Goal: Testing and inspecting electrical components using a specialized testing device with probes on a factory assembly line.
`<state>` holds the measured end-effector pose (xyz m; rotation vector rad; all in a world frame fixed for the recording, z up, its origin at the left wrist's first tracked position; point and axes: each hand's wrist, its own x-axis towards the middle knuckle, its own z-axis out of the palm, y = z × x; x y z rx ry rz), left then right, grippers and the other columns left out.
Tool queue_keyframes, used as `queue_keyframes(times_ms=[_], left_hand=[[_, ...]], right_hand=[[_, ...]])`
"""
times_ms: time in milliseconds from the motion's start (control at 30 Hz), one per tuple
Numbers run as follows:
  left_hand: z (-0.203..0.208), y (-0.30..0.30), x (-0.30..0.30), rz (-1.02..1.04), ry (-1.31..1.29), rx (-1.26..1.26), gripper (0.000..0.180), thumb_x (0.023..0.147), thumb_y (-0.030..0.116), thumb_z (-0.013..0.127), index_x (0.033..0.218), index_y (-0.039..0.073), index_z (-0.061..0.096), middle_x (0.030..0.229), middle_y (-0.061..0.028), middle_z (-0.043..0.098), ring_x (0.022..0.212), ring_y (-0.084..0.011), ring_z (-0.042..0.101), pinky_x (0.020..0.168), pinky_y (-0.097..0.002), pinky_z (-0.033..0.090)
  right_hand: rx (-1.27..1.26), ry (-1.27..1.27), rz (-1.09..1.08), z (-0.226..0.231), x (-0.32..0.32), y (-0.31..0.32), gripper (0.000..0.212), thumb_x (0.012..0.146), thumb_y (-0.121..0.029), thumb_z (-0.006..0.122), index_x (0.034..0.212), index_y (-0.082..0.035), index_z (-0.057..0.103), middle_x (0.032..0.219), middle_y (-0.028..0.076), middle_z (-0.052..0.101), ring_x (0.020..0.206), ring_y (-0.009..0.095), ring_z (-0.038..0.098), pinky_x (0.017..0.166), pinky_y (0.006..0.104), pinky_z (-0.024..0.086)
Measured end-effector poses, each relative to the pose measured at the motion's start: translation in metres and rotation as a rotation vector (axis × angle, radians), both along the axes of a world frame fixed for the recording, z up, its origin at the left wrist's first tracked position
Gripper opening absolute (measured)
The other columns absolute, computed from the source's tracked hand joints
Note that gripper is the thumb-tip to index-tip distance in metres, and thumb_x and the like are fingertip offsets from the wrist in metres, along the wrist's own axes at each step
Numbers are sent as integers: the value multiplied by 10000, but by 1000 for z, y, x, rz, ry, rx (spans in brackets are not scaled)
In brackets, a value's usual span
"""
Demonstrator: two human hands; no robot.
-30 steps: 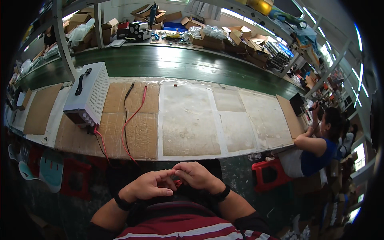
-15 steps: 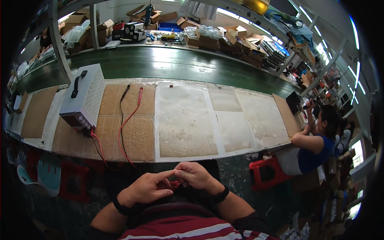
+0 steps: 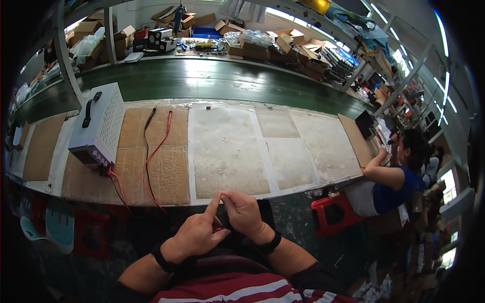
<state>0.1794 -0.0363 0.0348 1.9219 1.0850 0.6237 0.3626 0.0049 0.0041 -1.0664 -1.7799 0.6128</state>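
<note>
My left hand [image 3: 198, 235] is in front of the table's near edge. Its index finger is stretched out, its thumb stands apart, and the other fingers are partly curled. My right hand [image 3: 244, 213] is closed in a pinch at the tip of that index finger. Whether something tiny lies between the fingertips cannot be seen. A small red patch [image 3: 217, 229] shows beside the left thumb; I cannot make out what it is. Both wrists wear black bands.
The table [image 3: 230, 151] is covered with cardboard and pale sheets. A grey power supply box [image 3: 98, 123] stands on the left, with a red lead [image 3: 160, 144] and a black lead [image 3: 147, 151]. A co-worker [image 3: 396, 174] sits at the right. Behind runs a green conveyor belt [image 3: 202, 78].
Both hands have risen a little toward the table edge, and the left index finger points further forward. The view has shifted slightly. The co-worker's raised hand has come down.
</note>
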Motion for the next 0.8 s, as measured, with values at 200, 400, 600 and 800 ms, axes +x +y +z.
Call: queue_keyframes(times_ms=[200,400,600,800], left_hand=[[-6,2,-1,5,78,-67,875,870,211,766,1566,-19,288,842,-159,737,763,-361,722,707,-437,577],[-17,9,-19,73,157,20,539,828,197,811,1265,29,543,827,-159,725,735,-345,713,679,-422,568],[-31,13,-42,390,104,52,247,783,173,870,834,37,670,754,-165,692,645,-310,685,596,-392,540],[-33,5,-51,355,41,353,288,818,296,789,741,41,680,765,-170,673,768,-390,676,686,-452,542]], right_hand=[[118,-103,-46,-4,0,-10,68,924,-68,721,977,-29,739,852,172,721,713,310,713,626,372,558],[36,-145,50,-3,1,-22,99,866,-103,792,880,-39,718,765,123,681,668,305,681,586,383,534],[-179,-362,234,-18,8,-22,164,902,-225,750,850,-80,695,815,118,633,734,354,667,635,444,543],[-173,-479,510,-6,-9,-23,140,943,-136,663,954,-15,733,848,169,696,773,363,677,702,429,537]])
